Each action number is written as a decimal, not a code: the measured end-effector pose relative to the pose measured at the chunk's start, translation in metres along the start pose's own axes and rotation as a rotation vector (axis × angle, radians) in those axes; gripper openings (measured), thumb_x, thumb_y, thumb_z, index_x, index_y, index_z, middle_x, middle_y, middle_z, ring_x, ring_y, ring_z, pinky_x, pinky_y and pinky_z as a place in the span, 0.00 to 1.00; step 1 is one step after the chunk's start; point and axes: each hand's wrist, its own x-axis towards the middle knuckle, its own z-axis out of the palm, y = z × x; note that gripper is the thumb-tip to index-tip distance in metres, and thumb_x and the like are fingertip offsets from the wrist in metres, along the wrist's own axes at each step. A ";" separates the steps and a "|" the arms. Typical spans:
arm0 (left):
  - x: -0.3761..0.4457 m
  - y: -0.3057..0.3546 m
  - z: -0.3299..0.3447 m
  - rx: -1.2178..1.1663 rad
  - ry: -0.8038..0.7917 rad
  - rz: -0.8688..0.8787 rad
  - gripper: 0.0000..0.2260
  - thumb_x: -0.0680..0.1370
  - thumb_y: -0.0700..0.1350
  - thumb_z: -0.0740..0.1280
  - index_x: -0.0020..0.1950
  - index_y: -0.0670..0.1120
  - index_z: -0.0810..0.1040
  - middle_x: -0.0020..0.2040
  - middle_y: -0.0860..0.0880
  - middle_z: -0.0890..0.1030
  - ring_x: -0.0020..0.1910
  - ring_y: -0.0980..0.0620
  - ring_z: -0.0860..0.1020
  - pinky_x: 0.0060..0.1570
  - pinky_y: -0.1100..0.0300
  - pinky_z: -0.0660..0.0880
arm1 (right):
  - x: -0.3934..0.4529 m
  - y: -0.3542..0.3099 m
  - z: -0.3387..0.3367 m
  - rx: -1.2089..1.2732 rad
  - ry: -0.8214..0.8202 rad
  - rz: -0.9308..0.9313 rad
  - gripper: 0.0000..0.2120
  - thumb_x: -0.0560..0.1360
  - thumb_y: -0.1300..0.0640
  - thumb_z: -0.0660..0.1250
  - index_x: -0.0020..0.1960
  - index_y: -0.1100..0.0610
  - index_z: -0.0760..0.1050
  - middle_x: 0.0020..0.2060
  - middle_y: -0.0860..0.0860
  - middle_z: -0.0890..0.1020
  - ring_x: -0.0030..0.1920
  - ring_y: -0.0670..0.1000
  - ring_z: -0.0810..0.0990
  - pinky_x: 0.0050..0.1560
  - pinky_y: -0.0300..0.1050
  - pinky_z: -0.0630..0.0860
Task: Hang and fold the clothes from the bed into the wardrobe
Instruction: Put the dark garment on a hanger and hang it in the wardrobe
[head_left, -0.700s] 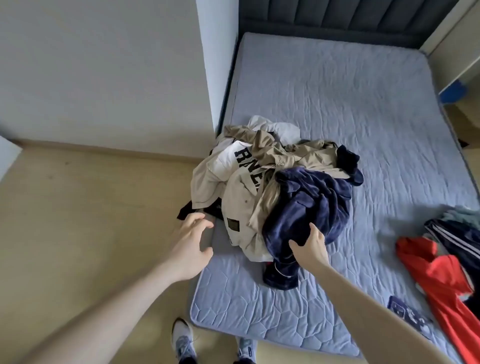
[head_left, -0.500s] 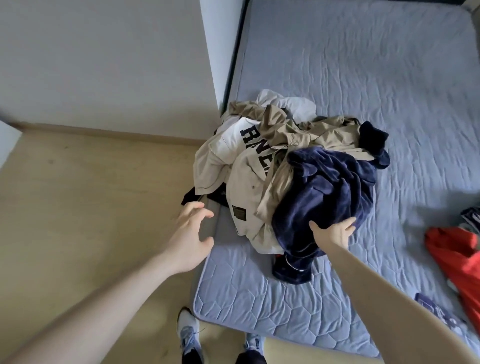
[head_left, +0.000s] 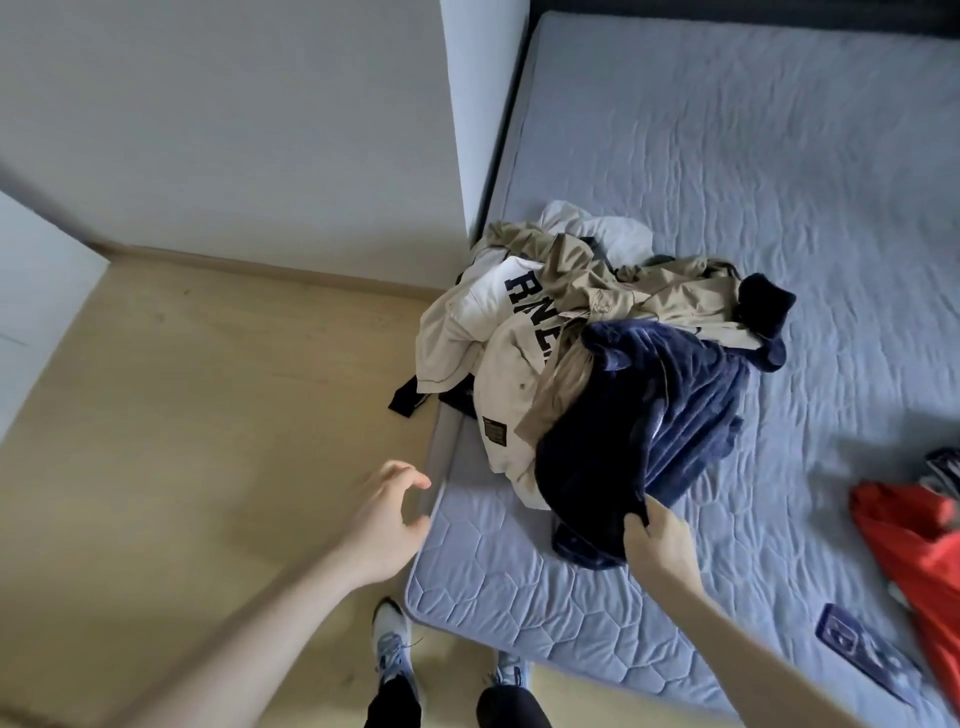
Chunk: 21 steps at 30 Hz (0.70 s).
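Observation:
A heap of clothes lies at the near left corner of the grey quilted bed (head_left: 779, 156). On top is a dark navy fleece garment (head_left: 649, 415), beside a cream top with dark letters (head_left: 498, 322) and a khaki garment (head_left: 623, 286). My right hand (head_left: 660, 540) pinches the lower edge of the navy fleece and lifts it. My left hand (head_left: 384, 519) hovers over the floor at the bed's edge, fingers loosely curved, holding nothing.
A red garment (head_left: 914, 551) lies at the bed's right edge with a striped dark piece (head_left: 943, 467) behind it. A flat dark blue packet (head_left: 862, 654) rests near the front edge. A white wall corner (head_left: 467, 130) meets the bed. Wooden floor (head_left: 182, 441) lies to the left.
My right hand has slid down to the fleece's lower edge and pinched it, pulling it toward me. My left hand has drawn back from the heap toward the floor side.

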 end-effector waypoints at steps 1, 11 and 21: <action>-0.010 0.005 -0.004 -0.011 -0.009 -0.008 0.14 0.78 0.41 0.71 0.62 0.48 0.78 0.64 0.54 0.73 0.66 0.51 0.72 0.65 0.62 0.65 | -0.012 -0.014 -0.014 -0.021 -0.007 -0.074 0.13 0.75 0.62 0.59 0.35 0.54 0.60 0.24 0.45 0.67 0.26 0.48 0.64 0.29 0.43 0.60; -0.111 0.043 -0.071 -0.313 0.137 0.114 0.21 0.77 0.46 0.70 0.57 0.73 0.71 0.60 0.72 0.71 0.59 0.68 0.73 0.57 0.74 0.68 | -0.162 -0.202 -0.139 -0.148 -0.217 -0.785 0.12 0.69 0.58 0.61 0.31 0.55 0.58 0.24 0.53 0.67 0.27 0.56 0.63 0.28 0.54 0.64; -0.164 0.044 -0.204 -0.215 -0.034 0.317 0.32 0.68 0.54 0.72 0.68 0.75 0.67 0.65 0.78 0.68 0.64 0.80 0.64 0.58 0.72 0.66 | -0.248 -0.361 -0.116 0.076 -0.346 -0.977 0.13 0.69 0.62 0.60 0.32 0.57 0.57 0.26 0.47 0.61 0.28 0.47 0.60 0.29 0.49 0.59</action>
